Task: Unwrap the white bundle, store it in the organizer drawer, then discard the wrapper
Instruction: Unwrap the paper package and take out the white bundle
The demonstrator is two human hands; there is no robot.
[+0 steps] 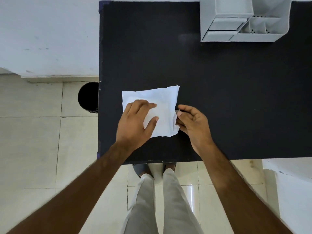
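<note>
A flat white bundle [162, 102] lies on the black table [219, 98], near its front left. My left hand [135, 122] rests on the bundle's left half with fingers spread, pressing it down. My right hand [192, 122] pinches the bundle's right edge between thumb and fingers, where a thin clear flap of wrapper lifts slightly. A white desk organizer [243, 22] stands at the table's far right, its small drawer [222, 29] at the lower left of the unit pulled partly out.
A black round bin [88, 97] stands on the tiled floor just left of the table. A white wall runs along the far left. My legs and feet show below the table's front edge. A white surface sits at the lower right.
</note>
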